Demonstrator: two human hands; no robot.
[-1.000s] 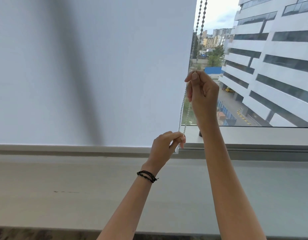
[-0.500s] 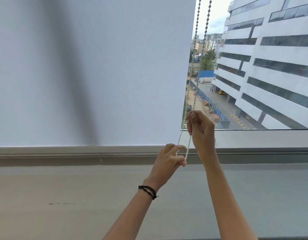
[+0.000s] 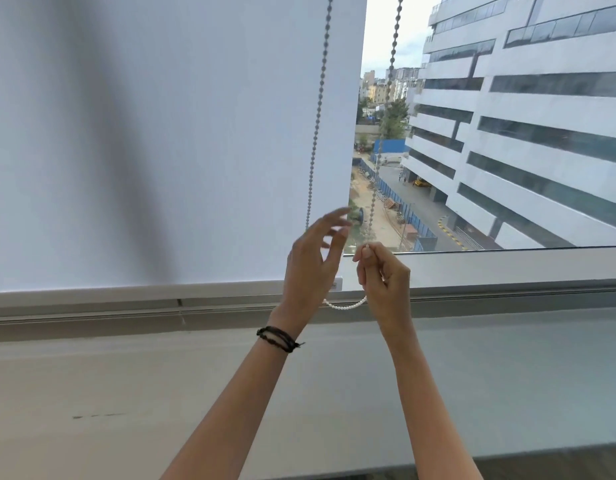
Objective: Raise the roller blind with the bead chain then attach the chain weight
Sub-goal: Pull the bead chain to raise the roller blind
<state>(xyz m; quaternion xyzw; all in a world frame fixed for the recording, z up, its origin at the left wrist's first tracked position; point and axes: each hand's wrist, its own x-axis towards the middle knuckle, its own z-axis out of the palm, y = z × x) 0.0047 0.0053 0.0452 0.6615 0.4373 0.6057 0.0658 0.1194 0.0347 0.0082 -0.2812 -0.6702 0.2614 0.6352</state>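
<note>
The white roller blind [image 3: 161, 133] covers the left part of the window, its bottom bar [image 3: 126, 289] just above the sill. The bead chain [image 3: 317, 109] hangs in two strands at the blind's right edge, and its loop end [image 3: 344, 305] sags between my hands. My right hand [image 3: 382, 275] pinches the right strand at thumb and forefinger. My left hand [image 3: 311, 268], with a black cord bracelet on the wrist, is in front of the left strand with fingers spread and blurred, holding nothing. No chain weight is in view.
A wide grey window sill [image 3: 472, 375] runs across below the hands. The window frame [image 3: 507, 265] lies behind it. Through the uncovered glass on the right are a white office building [image 3: 524, 133] and a street.
My right hand has come down along the right strand from well above the sill to just over it. My left hand has let go of the chain and opened, rising a little.
</note>
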